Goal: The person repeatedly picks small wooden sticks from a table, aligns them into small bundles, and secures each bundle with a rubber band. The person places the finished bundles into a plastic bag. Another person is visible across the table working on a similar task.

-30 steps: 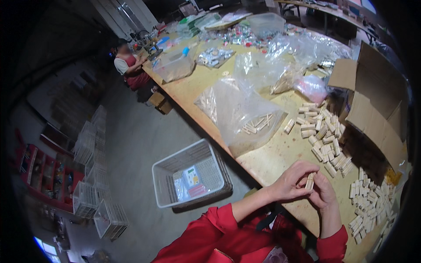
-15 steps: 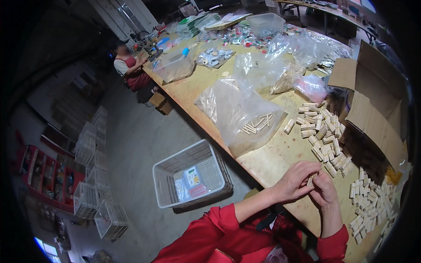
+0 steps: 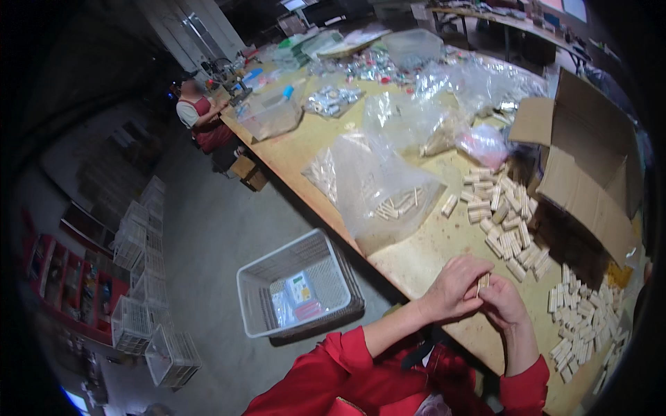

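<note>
The head view shows, at left, a pale basket on the floor, then a clear plastic bag with loose sticks at its mouth, lying on the table. Next, near the table's edge, the left hand has its thumb and curled fingers closed about a small stick bundle; the right hand pinches it from the other side, some fingertips hidden. The step in hand appears to be squaring or binding that bundle, so the next move seems to call for keeping its sticks level under steady pressure. Its long axis runs nearly up and down the view, the upper end leaning slightly right; its two ends cannot be told apart. Farther right lie two heaps of similar bundles, the upper heap beside an open cardboard box, the lower heap nearer the person.
</note>
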`<state>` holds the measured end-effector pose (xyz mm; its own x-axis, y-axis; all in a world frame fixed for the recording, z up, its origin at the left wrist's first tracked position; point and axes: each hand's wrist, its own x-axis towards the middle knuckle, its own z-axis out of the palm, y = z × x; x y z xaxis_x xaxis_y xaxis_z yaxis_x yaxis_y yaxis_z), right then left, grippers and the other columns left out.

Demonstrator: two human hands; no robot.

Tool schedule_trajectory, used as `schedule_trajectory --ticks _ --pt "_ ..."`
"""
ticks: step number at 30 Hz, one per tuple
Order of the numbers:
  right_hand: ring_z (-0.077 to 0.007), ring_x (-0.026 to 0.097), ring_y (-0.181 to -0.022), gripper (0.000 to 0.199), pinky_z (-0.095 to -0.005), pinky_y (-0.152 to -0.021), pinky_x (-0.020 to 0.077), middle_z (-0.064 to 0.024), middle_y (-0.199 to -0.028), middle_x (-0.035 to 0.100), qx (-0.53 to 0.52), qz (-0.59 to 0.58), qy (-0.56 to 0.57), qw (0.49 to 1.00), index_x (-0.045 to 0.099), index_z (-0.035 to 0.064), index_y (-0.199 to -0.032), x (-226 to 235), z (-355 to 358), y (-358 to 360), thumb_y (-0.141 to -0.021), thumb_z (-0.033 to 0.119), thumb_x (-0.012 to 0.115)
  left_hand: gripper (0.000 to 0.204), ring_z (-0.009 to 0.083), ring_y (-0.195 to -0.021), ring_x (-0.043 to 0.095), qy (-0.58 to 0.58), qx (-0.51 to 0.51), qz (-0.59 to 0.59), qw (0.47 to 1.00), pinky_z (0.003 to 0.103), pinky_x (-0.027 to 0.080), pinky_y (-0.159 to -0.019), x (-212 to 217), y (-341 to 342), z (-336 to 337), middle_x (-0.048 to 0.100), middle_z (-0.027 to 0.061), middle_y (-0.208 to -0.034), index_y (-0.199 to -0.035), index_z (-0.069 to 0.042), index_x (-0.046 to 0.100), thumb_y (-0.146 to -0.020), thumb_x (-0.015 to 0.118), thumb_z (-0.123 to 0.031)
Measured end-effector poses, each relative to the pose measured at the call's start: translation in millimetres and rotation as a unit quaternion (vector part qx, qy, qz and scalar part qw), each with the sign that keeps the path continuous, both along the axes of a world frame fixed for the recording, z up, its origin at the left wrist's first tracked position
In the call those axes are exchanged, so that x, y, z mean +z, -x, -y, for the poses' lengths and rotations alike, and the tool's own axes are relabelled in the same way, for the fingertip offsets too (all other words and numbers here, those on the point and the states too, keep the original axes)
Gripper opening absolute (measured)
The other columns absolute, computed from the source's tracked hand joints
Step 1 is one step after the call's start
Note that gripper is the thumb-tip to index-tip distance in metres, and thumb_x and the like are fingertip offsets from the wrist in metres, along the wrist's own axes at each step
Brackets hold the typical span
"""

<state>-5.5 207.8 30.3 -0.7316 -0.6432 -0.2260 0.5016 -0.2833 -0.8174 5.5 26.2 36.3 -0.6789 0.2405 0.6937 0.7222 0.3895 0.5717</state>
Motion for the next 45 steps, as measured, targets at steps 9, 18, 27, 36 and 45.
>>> schedule_trajectory --ticks 9,18,27,36,45 --pt "-0.0158 0.062 -0.099 0.025 -0.0308 -0.088 0.0502 -0.0086 -0.110 0.063 0.121 -0.111 -0.022 0.986 0.057 -0.0003 -0.116 -1 -1 14 -0.096 0.015 0.058 0.089 0.0314 -0.128 0.043 -0.164 -0.112 0.269 0.942 0.044 0.034 -0.109 -9 -23 1 0.036 0.0164 -0.145 -0.144 -0.002 0.031 -0.069 0.079 -0.011" --pt "-0.0118 0.059 -0.102 0.030 -0.0289 -0.088 0.0501 -0.0053 -0.111 0.063 0.002 -0.227 -0.019 0.974 0.053 0.0006 -0.124 -2 3 6 -0.094 0.003 0.055 0.046 0.0258 -0.104 0.059 -0.054 -0.040 0.179 0.981 0.036 0.045 -0.091 21 -7 -1 0.064 0.0105 -0.114 -0.111 -0.005 0.067 -0.067 0.081 -0.007" --pt "-0.0177 0.067 -0.077 0.020 -0.0303 -0.069 0.0518 -0.0113 -0.082 0.066 -0.014 -0.365 -0.175 0.915 0.058 0.0012 -0.105 -1 5 4 -0.085 -0.001 0.056 0.033 0.0203 -0.091 0.058 -0.064 -0.002 0.146 0.987 0.030 0.049 -0.077 0 -12 3 0.063 0.0064 -0.097 -0.096 -0.008 0.072 -0.064 0.081 -0.003" --pt "-0.0172 0.065 -0.078 0.021 -0.0296 -0.071 0.0516 -0.0108 -0.082 0.066 0.011 -0.368 -0.196 0.909 0.059 0.0008 -0.105 -9 4 8 -0.084 0.000 0.058 0.036 0.0197 -0.086 0.058 -0.050 -0.025 0.164 0.985 0.030 0.048 -0.074 -6 -9 5 0.061 0.0054 -0.092 -0.099 -0.008 0.073 -0.064 0.081 -0.002" --pt "-0.0085 0.058 -0.093 0.038 -0.0233 -0.082 0.0491 -0.0049 -0.107 0.061 0.122 -0.019 0.012 0.992 0.054 -0.0031 -0.124 -15 -12 19 -0.090 0.013 0.060 0.034 0.0201 -0.083 0.060 -0.040 -0.017 0.168 0.985 0.029 0.050 -0.070 -35 -4 6 0.062 0.0065 -0.089 -0.098 -0.009 0.073 -0.065 0.079 -0.001"
